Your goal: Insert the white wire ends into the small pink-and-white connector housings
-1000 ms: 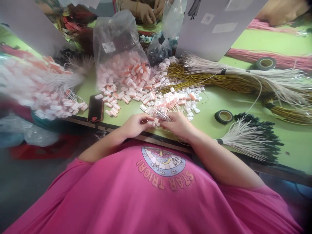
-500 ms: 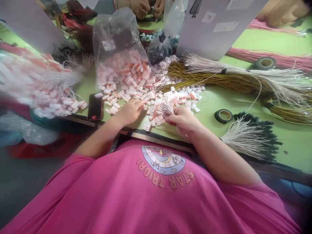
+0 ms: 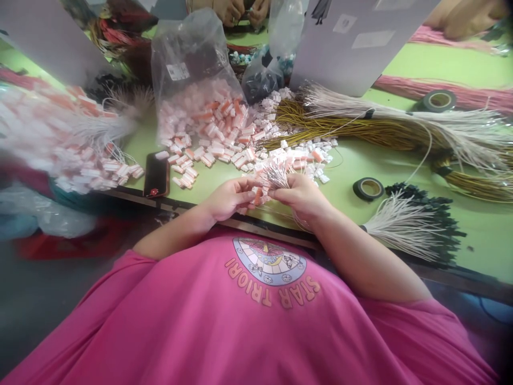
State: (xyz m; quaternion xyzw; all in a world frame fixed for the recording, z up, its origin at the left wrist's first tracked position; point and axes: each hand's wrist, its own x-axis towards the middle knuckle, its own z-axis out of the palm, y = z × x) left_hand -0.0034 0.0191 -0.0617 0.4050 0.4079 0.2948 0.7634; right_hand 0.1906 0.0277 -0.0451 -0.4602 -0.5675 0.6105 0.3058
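My right hand (image 3: pixel 306 199) is closed round a bundle of thin wires (image 3: pixel 276 175), whose shiny tips fan out past the fingers toward the left. Just left of it, my left hand (image 3: pixel 230 199) pinches a small white-and-orange plastic connector (image 3: pixel 257 197) near the wires. Whether a wire is in that connector cannot be made out. Loose connectors (image 3: pixel 224 131) are heaped behind both hands, some spilling from a clear plastic bag (image 3: pixel 188 53).
A phone (image 3: pixel 156 175) lies left of my hands. To the right are a roll of black tape (image 3: pixel 367 189), a white wire bundle with black connectors (image 3: pixel 412 224), and long yellow and white wires (image 3: pixel 385 133). Another person's hands (image 3: pixel 240 12) work across the table.
My left hand reached left and up to the connector heap, then came back beside the wire bundle with a connector. My right hand kept its hold on the wires.
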